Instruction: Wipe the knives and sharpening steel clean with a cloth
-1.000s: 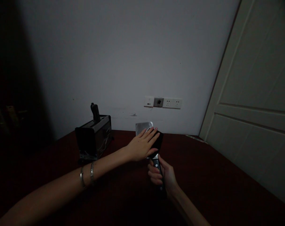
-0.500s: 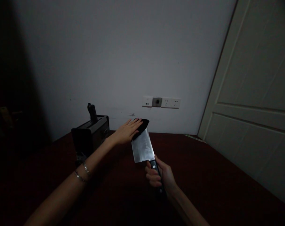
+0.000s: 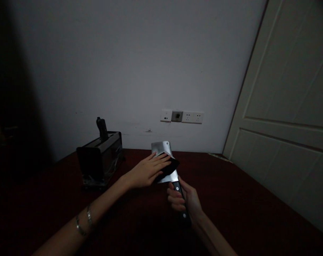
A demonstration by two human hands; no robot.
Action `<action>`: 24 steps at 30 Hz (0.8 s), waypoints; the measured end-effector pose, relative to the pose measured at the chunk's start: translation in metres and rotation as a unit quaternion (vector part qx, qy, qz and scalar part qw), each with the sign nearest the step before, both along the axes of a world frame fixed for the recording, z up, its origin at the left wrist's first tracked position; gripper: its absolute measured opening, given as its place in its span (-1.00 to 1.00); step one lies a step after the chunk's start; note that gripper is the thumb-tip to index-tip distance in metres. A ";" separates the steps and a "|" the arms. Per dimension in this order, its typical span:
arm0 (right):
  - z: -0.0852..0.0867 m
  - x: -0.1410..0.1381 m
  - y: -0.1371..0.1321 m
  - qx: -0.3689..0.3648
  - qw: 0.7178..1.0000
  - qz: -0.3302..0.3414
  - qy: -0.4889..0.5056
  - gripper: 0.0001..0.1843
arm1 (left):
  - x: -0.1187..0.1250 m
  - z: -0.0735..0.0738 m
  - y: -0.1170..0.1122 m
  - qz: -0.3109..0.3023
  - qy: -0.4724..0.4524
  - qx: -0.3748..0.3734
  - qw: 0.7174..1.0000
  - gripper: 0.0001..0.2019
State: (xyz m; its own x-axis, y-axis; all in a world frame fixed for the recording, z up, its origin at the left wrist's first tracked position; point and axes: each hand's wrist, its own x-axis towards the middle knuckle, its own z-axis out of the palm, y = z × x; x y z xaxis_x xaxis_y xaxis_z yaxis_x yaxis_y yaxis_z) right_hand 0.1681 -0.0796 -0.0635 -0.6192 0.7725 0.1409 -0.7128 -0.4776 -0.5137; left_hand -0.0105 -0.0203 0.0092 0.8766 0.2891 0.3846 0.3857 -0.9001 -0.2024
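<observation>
1. Right hand (image 3: 184, 202) — curled fully shut around the black handle of a cleaver (image 3: 161, 147), thumb on top, knuckles turned left, low in the middle of the view.
2. Holds the cleaver over the dark red table (image 3: 243, 199), blade pointing away toward the wall (image 3: 140, 64), broad flat face turned up and slightly tilted. Contact between blade and table impossible to judge in the dim light.
3. Left hand (image 3: 147, 170) — spread flat, fingers straight and close together, grasping nothing. Presses palm-down on a dark cloth (image 3: 172, 166) laid across the blade just ahead of the handle.
4. Cloth sandwiched between palm and steel, covering the near part of the blade, with the far end bare and shiny beyond the fingertips.
5. Two thin bangles (image 3: 84, 221) around the left forearm, near the bottom edge of the view.
6. Left of both hands and well apart from them, a boxy knife block (image 3: 101, 160) standing on the table, one dark knife handle (image 3: 101, 128) sticking up from its top.
7. On the wall behind, a socket strip (image 3: 182, 116) above the table's far edge. At the right, a pale panelled door (image 3: 289, 106).
</observation>
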 end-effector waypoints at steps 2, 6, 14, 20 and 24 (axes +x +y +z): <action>-0.002 -0.001 0.001 0.005 1.000 0.009 0.001 -0.69 | -0.003 -0.005 0.009 0.001 -0.032 0.000 0.999 -0.56; -0.006 -0.003 0.004 0.010 1.000 0.009 -0.005 -0.69 | -0.014 -0.017 0.032 0.023 -0.111 0.013 0.993 -0.55; -0.009 0.002 0.010 -0.009 0.998 -0.065 -0.023 -0.70 | -0.045 -0.055 0.077 0.176 -0.269 -0.130 0.938 -0.62; -0.013 0.005 0.016 -0.030 0.992 -0.113 -0.039 -0.70 | -0.041 -0.098 0.063 0.204 -0.151 -0.251 0.934 -0.66; -0.012 0.004 0.016 -0.032 0.987 -0.147 -0.063 -0.69 | -0.033 -0.112 0.044 0.170 -0.094 -0.235 0.952 -0.61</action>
State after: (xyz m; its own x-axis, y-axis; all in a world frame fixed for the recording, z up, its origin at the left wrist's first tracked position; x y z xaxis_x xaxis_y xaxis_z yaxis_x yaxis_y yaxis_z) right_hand 0.1724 -0.0640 -0.0759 -0.3772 0.9259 0.0218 -0.7581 -0.2951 -0.5815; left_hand -0.0433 0.0235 -0.1027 0.6300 0.7234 0.2825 0.6613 -0.6904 0.2933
